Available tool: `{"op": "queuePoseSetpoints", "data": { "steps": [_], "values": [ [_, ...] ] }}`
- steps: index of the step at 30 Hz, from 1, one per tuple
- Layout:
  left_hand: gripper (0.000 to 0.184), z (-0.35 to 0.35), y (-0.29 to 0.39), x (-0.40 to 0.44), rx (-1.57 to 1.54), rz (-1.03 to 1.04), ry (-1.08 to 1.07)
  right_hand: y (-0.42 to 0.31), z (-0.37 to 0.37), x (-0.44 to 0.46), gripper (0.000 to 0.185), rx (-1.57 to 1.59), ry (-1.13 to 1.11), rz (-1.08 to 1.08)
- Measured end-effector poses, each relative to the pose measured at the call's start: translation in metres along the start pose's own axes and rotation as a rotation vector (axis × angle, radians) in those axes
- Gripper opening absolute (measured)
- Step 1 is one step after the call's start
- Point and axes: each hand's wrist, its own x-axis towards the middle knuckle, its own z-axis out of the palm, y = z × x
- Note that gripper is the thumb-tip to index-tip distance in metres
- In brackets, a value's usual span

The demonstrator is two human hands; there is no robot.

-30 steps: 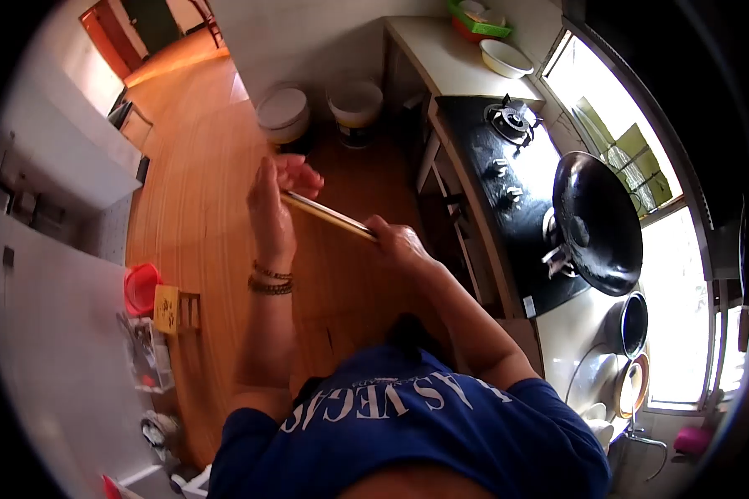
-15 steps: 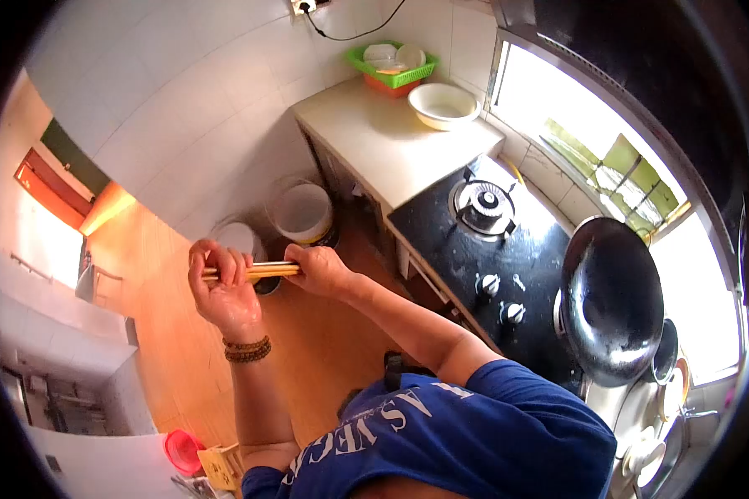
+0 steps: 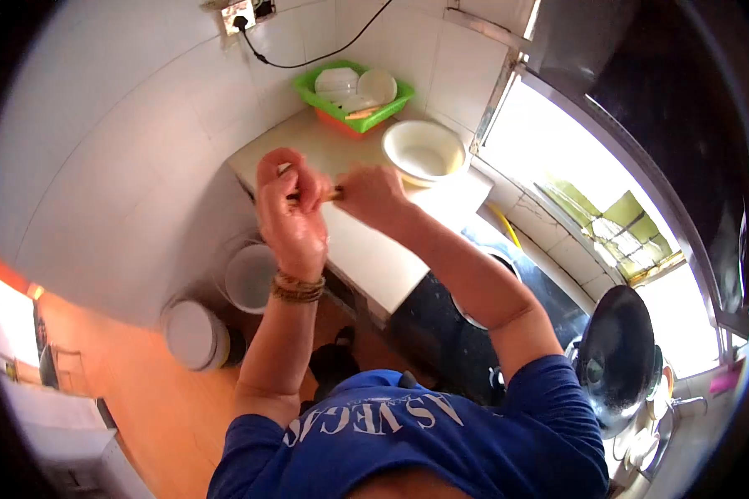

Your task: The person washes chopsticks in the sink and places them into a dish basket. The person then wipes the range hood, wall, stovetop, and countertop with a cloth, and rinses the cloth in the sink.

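Chopsticks (image 3: 336, 194), or slim wooden sticks much like them, sit just left of the upper middle of the frame, showing only as a short length between two hands. The right hand (image 3: 376, 196) is closed in a fist around one end, hiding it, while the left hand (image 3: 295, 218) has its fingers folded over the other part; how hard either presses I cannot tell. Gripping at two places probably keeps the sticks together and roughly level. Both forearms reach up over the edge of the counter (image 3: 374, 258). Behind the hands, a pale basin (image 3: 424, 152) rests on the counter, likely put there for easy reach. At top centre, a green basket (image 3: 305, 81) sits above an orange container (image 3: 341, 125), perhaps so that drips from the white dishes (image 3: 336, 81) get caught. At right, the wok (image 3: 620, 349) stands steeply tilted, maybe to shed water. Lower left, a lidded bucket (image 3: 193, 335) stands on the floor beside the wall, seemingly tucked out of the way.
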Motion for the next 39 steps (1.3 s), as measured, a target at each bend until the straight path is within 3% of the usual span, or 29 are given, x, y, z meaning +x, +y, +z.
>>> {"op": "queuePoseSetpoints", "data": {
  "steps": [2, 4, 5, 6, 8, 9, 11, 14, 17, 20, 25, 28, 30, 32, 35, 36, 37, 39],
  "values": [
    [0.027, -0.017, -0.032, 0.05, 0.017, 0.007, -0.153, 0.036, 0.016, 0.055, 0.024, -0.143, 0.028, 0.017],
    [0.034, -0.03, -0.061, 0.1, 0.005, -0.05, -0.176, 0.066, 0.001, 0.097, 0.021, 0.0, 0.131, 0.023],
    [0.039, -0.043, -0.075, 0.124, -0.102, -0.104, -0.296, 0.088, 0.011, 0.129, 0.02, -0.063, 0.132, 0.112],
    [0.039, -0.048, -0.083, 0.143, -0.114, -0.112, -0.29, 0.09, -0.012, 0.147, 0.021, -0.025, 0.079, 0.206],
    [0.043, -0.054, -0.094, 0.169, 0.014, -0.081, -0.066, 0.146, 0.024, 0.196, 0.02, -0.11, 0.182, 0.094],
    [0.046, -0.081, -0.102, 0.181, 0.071, -0.11, -0.135, 0.162, 0.032, 0.214, 0.02, -0.087, 0.161, 0.119],
    [0.046, -0.123, -0.115, 0.189, 0.071, -0.165, -0.077, 0.186, 0.05, 0.236, 0.02, -0.061, 0.128, 0.15],
    [0.045, -0.173, -0.128, 0.187, 0.083, -0.263, 0.013, 0.212, 0.079, 0.258, 0.02, -0.049, -0.075, 0.207],
    [0.042, -0.197, -0.14, 0.182, 0.136, -0.378, 0.108, 0.243, 0.117, 0.267, 0.021, -0.061, -0.141, 0.12],
    [0.039, -0.21, -0.162, 0.178, 0.144, -0.469, 0.082, 0.269, 0.135, 0.276, 0.016, -0.01, -0.046, -0.002],
    [0.032, -0.197, -0.18, 0.18, 0.165, -0.575, 0.035, 0.265, 0.132, 0.284, 0.017, 0.118, -0.214, 0.125],
    [0.03, -0.192, -0.189, 0.18, 0.168, -0.624, 0.017, 0.262, 0.134, 0.276, 0.018, 0.06, -0.24, 0.082],
    [0.03, -0.191, -0.201, 0.179, 0.17, -0.653, -0.004, 0.255, 0.136, 0.265, 0.016, 0.068, -0.198, 0.125],
    [0.033, -0.19, -0.22, 0.185, 0.422, -0.616, 0.089, 0.247, 0.135, 0.251, 0.017, 0.145, -0.009, 0.254],
    [0.04, -0.179, -0.239, 0.21, 0.514, -0.641, 0.165, 0.258, 0.149, 0.247, 0.02, 0.03, 0.001, 0.31],
    [0.04, -0.178, -0.248, 0.217, 0.515, -0.637, 0.147, 0.251, 0.14, 0.246, 0.022, 0.019, -0.005, 0.341],
    [0.041, -0.178, -0.258, 0.223, 0.593, -0.589, 0.048, 0.244, 0.13, 0.243, 0.029, 0.25, -0.083, 0.531],
    [0.043, -0.171, -0.268, 0.228, 0.678, -0.538, -0.072, 0.245, 0.14, 0.234, 0.031, 0.214, 0.012, 0.439]
  ]
}}
